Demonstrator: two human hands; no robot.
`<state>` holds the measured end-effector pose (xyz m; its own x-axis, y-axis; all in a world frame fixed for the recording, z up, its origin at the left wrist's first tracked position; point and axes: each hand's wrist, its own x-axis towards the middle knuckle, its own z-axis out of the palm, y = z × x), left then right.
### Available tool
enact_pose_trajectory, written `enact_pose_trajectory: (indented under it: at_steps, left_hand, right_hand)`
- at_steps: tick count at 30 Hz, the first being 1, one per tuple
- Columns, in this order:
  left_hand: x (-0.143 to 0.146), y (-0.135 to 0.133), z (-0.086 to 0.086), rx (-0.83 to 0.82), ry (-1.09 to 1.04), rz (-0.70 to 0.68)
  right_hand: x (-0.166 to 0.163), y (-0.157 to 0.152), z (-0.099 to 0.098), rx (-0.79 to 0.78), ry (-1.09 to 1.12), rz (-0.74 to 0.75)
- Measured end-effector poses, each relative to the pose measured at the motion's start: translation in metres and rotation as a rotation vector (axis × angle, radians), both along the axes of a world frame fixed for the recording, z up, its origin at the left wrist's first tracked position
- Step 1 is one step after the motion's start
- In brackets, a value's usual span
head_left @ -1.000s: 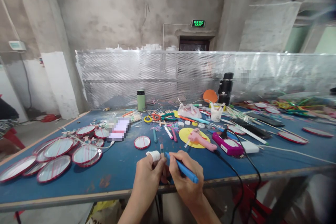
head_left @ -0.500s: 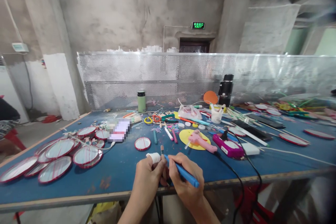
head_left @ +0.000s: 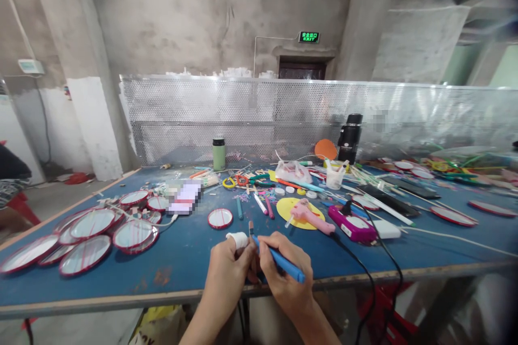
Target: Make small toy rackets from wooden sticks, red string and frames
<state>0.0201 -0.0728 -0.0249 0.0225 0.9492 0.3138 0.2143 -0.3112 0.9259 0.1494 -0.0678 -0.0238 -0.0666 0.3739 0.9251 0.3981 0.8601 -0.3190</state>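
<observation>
At the near edge of the blue table [head_left: 182, 264] my two hands meet. My left hand [head_left: 229, 275] is closed round a thin wooden stick [head_left: 251, 228] that points up; its forefinger wears a white bandage [head_left: 238, 239]. My right hand [head_left: 285, 272] grips a blue pen [head_left: 283, 263] like a writing tool, with its tip against the stick. A small round red-rimmed mirror [head_left: 219, 218] lies just beyond my hands.
Several red-rimmed round mirrors [head_left: 89, 232] are piled at the left. A pink glue gun [head_left: 309, 215] on a yellow disc, a magenta box [head_left: 351, 223] with black cables, markers, scissors, a green bottle [head_left: 218, 153] and a black flask [head_left: 350, 137] lie farther back. A perforated metal screen [head_left: 283, 113] backs the table.
My hands stay together at the table edge with the pen tip on the stick. The view has shifted slightly; nothing on the table moved.
</observation>
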Motion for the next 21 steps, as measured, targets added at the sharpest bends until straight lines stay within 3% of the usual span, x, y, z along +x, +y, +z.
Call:
enact_pose_trajectory:
  at_steps: [11, 16, 21]
  left_hand:
    - [0.0004, 0.0009, -0.0004, 0.005, -0.006, 0.012]
    - [0.0009, 0.0004, -0.0002, -0.013, -0.028, -0.013]
    - [0.0011, -0.0005, 0.0022, 0.012, 0.016, 0.032]
  right_hand:
    - [-0.0004, 0.0004, -0.0001, -0.010, -0.023, 0.037]
    - [-0.0008, 0.0007, -0.0012, 0.039, 0.031, -0.058]
    - [-0.0015, 0.0009, -0.0028, 0.050, -0.009, -0.030]
